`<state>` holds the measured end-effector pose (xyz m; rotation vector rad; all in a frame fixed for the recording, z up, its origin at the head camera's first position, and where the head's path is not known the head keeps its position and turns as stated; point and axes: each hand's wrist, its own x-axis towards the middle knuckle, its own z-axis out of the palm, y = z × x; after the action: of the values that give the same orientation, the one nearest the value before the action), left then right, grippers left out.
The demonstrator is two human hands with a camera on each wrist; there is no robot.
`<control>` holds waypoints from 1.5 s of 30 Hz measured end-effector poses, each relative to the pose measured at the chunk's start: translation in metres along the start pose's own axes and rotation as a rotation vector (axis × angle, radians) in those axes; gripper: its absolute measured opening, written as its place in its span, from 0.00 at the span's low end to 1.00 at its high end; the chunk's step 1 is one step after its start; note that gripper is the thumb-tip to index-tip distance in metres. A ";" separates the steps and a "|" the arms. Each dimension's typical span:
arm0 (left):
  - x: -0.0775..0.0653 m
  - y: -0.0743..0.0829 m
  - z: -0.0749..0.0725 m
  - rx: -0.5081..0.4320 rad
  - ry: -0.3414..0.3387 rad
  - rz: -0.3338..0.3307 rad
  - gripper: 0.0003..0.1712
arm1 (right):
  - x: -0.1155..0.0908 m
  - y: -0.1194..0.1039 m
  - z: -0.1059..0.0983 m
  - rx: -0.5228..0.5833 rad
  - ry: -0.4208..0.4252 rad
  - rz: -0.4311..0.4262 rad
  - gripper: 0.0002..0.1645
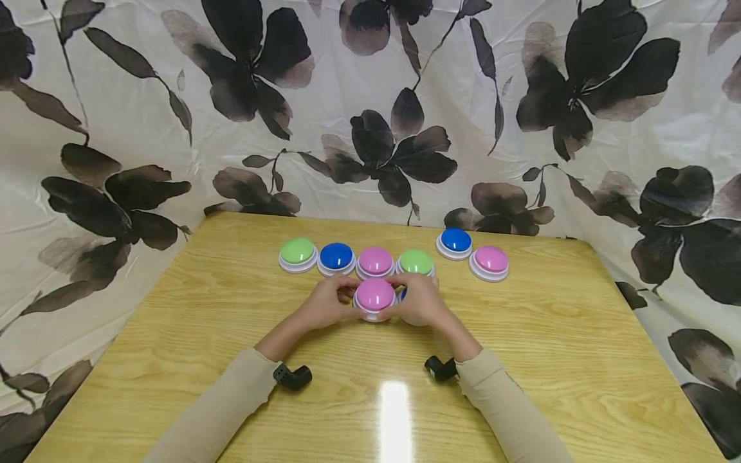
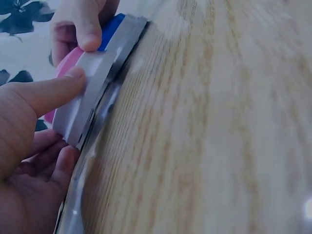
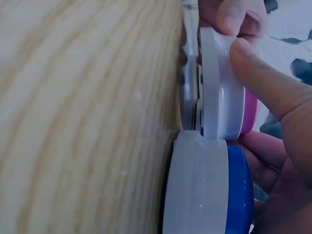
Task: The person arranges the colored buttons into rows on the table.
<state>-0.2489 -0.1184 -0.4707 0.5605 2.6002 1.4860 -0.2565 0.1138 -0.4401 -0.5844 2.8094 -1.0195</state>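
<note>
Both hands hold one pink push button (image 1: 375,294) with a white round base, from opposite sides. My left hand (image 1: 328,303) grips its left edge, thumb (image 2: 61,90) pressed on the base's near side. On the right edge is my right hand (image 1: 424,299), its thumb (image 3: 263,78) likewise on the white base. In the right wrist view, the base appears slightly raised off the wood. A blue push button (image 3: 240,190) sits on the table just right of it, mostly hidden under the right hand in the head view.
Behind the hands stands a row of buttons: green (image 1: 298,251), blue (image 1: 336,256), pink (image 1: 375,260) and green (image 1: 415,262). Farther right are another blue button (image 1: 455,240) and a pink button (image 1: 491,259). Flowered cloth (image 1: 382,154) hangs behind the wooden table (image 1: 550,334).
</note>
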 end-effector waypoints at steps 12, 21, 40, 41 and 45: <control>-0.002 0.006 0.003 -0.134 -0.018 0.012 0.34 | 0.000 0.003 -0.006 0.129 -0.051 0.004 0.36; -0.003 0.002 0.001 -0.106 -0.011 -0.047 0.35 | 0.002 0.002 -0.003 0.098 -0.046 -0.022 0.35; -0.001 0.000 0.003 -0.051 -0.030 -0.054 0.36 | 0.002 0.003 0.001 0.008 -0.031 0.004 0.34; -0.001 0.000 0.003 -0.048 -0.030 -0.051 0.37 | 0.002 0.003 0.000 0.004 -0.029 0.002 0.34; 0.001 0.001 0.003 -0.042 -0.032 -0.052 0.37 | 0.003 0.002 -0.001 -0.016 -0.026 -0.006 0.34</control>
<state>-0.2489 -0.1156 -0.4715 0.5047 2.5329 1.4997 -0.2601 0.1144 -0.4403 -0.6042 2.7972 -0.9847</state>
